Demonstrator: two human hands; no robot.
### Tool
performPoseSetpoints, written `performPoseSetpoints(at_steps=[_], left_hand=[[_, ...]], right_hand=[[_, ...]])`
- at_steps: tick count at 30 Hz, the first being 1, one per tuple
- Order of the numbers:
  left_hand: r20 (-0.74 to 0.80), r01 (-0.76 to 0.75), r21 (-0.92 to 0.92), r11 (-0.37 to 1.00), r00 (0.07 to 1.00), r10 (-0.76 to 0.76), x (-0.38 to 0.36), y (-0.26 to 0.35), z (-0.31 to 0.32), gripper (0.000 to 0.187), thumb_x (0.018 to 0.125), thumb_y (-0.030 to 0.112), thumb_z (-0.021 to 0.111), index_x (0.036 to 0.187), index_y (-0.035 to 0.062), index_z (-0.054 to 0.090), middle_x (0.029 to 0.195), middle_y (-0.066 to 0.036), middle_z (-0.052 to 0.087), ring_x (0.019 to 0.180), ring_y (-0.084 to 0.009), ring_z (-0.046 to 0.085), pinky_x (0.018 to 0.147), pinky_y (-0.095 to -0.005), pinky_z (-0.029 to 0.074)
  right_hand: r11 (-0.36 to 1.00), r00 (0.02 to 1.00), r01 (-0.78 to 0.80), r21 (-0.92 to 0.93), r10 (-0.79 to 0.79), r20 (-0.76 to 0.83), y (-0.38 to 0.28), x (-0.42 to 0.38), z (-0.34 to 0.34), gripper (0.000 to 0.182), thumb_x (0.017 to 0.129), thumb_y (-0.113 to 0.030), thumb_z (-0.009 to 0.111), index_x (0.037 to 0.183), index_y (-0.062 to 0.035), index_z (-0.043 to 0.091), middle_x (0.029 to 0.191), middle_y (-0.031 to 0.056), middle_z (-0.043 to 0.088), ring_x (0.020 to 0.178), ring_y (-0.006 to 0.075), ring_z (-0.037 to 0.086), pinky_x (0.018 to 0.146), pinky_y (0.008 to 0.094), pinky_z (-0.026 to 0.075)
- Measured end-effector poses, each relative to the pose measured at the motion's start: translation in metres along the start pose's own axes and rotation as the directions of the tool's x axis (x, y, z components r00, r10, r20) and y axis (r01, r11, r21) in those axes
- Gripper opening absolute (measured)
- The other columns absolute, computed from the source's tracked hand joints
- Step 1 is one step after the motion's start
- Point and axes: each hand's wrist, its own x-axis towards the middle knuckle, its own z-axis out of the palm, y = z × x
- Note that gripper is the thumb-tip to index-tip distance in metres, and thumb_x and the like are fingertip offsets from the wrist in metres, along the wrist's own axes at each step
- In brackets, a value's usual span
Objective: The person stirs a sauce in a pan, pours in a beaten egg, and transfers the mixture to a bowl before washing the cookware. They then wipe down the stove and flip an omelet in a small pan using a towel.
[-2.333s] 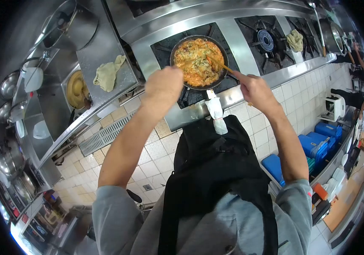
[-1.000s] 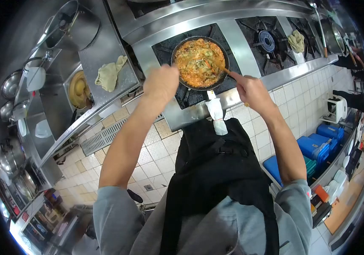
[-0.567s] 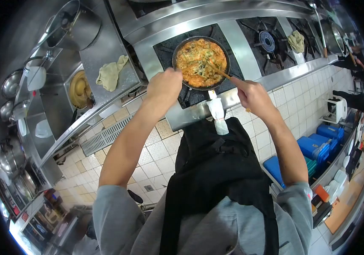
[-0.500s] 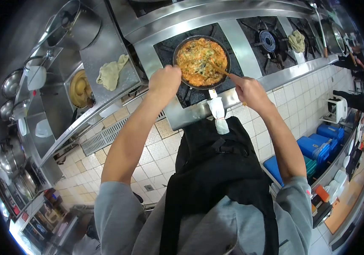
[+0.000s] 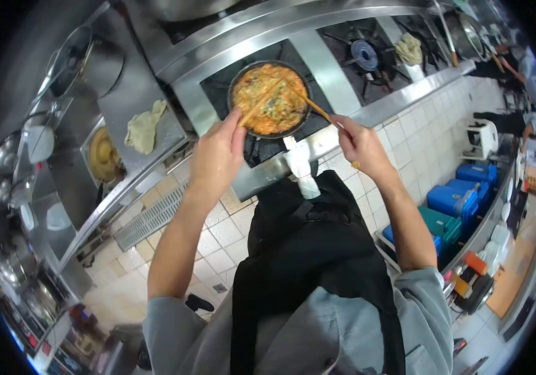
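A round black frying pan (image 5: 303, 120) sits on the near-left burner of the range. Orange-yellow food (image 5: 274, 115) with green and dark bits fills it like a flat pancake. My left hand (image 5: 216, 153) is closed on a light wooden stick (image 5: 258, 109) that slants over the food from the pan's left edge. A second wooden stick (image 5: 316, 109) comes in from the right, gripped in my right hand (image 5: 363, 150). The far ends of the two sticks lie close together over the food. White cloth wraps the pan's handle (image 5: 300, 164), which points toward my apron.
Another burner (image 5: 364, 56) and a crumpled cloth (image 5: 409, 50) are to the right on the range. At left are a counter with a cloth (image 5: 145, 128) and a sink holding a yellowish round pan (image 5: 103, 153). Blue bins (image 5: 454, 201) stand at right; people work at far right.
My left hand has come down and back toward me, showing more of its stick across the food. My right hand stays by the pan's right side. The whole view has shifted slightly.
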Motion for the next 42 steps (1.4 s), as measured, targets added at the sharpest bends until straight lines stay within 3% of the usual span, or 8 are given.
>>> performPoseSetpoints(at_steps=[1, 6, 10, 20, 28, 35, 37, 42], left_hand=[[0.193, 0.351, -0.159, 0.923, 0.928, -0.32, 0.004, 0.026, 0.001, 0.03, 0.095, 0.018, 0.068, 0.12, 0.0023, 0.064, 0.093, -0.01, 0.07, 0.078, -0.0156, 0.068, 0.072, -0.026, 0.054], [0.138, 0.197, -0.844, 0.499, 0.979, -0.153, -0.004, 0.071, 0.087, 0.032, 0.086, 0.013, 0.08, 0.112, 0.0003, 0.066, 0.096, -0.008, 0.071, 0.085, -0.0103, 0.067, 0.069, -0.0272, 0.054], [0.009, -0.048, -0.725, 0.687, 0.997, 0.079, -0.006, 0.106, 0.101, 0.033, 0.084, 0.009, 0.081, 0.112, -0.0008, 0.068, 0.098, -0.009, 0.07, 0.084, -0.0138, 0.068, 0.072, -0.0279, 0.056], [0.104, -0.079, -0.631, 0.772, 0.977, 0.185, -0.013, 0.102, 0.096, 0.018, 0.086, 0.004, 0.075, 0.102, -0.0012, 0.068, 0.092, -0.012, 0.068, 0.081, -0.0192, 0.069, 0.069, -0.0299, 0.056], [0.162, 0.349, -0.783, 0.516, 0.914, -0.373, -0.113, -0.002, 0.014, 0.016, 0.094, 0.006, 0.07, 0.108, 0.0011, 0.064, 0.09, -0.001, 0.064, 0.08, -0.0062, 0.061, 0.069, -0.021, 0.051], [0.032, 0.833, 0.047, 0.551, 0.55, -0.835, -0.338, -0.152, -0.025, 0.03, 0.093, 0.023, 0.065, 0.076, -0.0023, 0.064, 0.062, -0.014, 0.061, 0.058, -0.0227, 0.058, 0.055, -0.037, 0.046], [-0.132, 0.716, 0.245, 0.653, 0.692, -0.709, -0.416, -0.191, -0.011, 0.027, 0.093, 0.023, 0.063, 0.087, -0.0031, 0.064, 0.066, -0.014, 0.064, 0.06, -0.0264, 0.063, 0.058, -0.0383, 0.049], [-0.044, 0.852, -0.241, 0.465, 0.469, -0.882, -0.392, -0.148, -0.03, 0.025, 0.101, 0.022, 0.054, 0.105, 0.0002, 0.065, 0.062, -0.007, 0.06, 0.058, -0.0146, 0.059, 0.051, -0.0292, 0.045]], right_hand=[[0.984, 0.989, -0.117, 0.136, 0.128, -0.074, -0.008, 0.004, -0.004, 0.039, 0.089, -0.006, 0.057, 0.128, -0.0054, 0.06, 0.072, 0.0148, 0.065, 0.065, 0.0297, 0.066, 0.062, 0.0418, 0.051], [0.782, 0.917, -0.209, 0.587, 0.365, -0.16, -0.007, 0.016, 0.016, 0.029, 0.096, -0.011, 0.054, 0.123, -0.0019, 0.059, 0.072, 0.0014, 0.057, 0.067, 0.0111, 0.052, 0.061, 0.0298, 0.044], [0.474, 0.915, -0.144, 0.869, 0.397, -0.065, -0.017, 0.015, 0.032, 0.036, 0.099, -0.016, 0.057, 0.13, -0.0006, 0.049, 0.079, -0.0046, 0.051, 0.066, 0.004, 0.046, 0.055, 0.0209, 0.036], [0.675, 0.924, -0.155, 0.721, 0.357, -0.135, -0.005, -0.004, 0.043, 0.032, 0.099, -0.012, 0.054, 0.129, -0.0003, 0.052, 0.079, -0.0053, 0.049, 0.068, 0.0037, 0.044, 0.057, 0.0206, 0.034], [0.733, 0.909, -0.09, 0.674, 0.337, -0.246, 0.004, -0.015, 0.029, 0.03, 0.101, -0.013, 0.054, 0.129, -0.0034, 0.055, 0.082, -0.0006, 0.055, 0.075, 0.0082, 0.051, 0.065, 0.0259, 0.044], [0.491, 0.826, -0.134, 0.861, 0.535, -0.177, 0.019, -0.046, 0.032, 0.032, 0.1, -0.014, 0.053, 0.13, -0.0033, 0.052, 0.078, -0.0015, 0.054, 0.05, 0.0018, 0.04, 0.043, 0.0182, 0.03], [0.448, 0.821, -0.166, 0.878, 0.557, -0.128, 0.02, -0.049, 0.033, 0.032, 0.099, -0.013, 0.053, 0.13, -0.0025, 0.053, 0.078, -0.0012, 0.055, 0.05, 0.0019, 0.04, 0.043, 0.0191, 0.03], [0.417, 0.837, -0.202, 0.886, 0.544, -0.065, 0.012, -0.038, 0.03, 0.031, 0.101, -0.014, 0.055, 0.129, -0.0018, 0.055, 0.078, -0.0012, 0.055, 0.051, 0.0029, 0.041, 0.044, 0.0198, 0.031]])
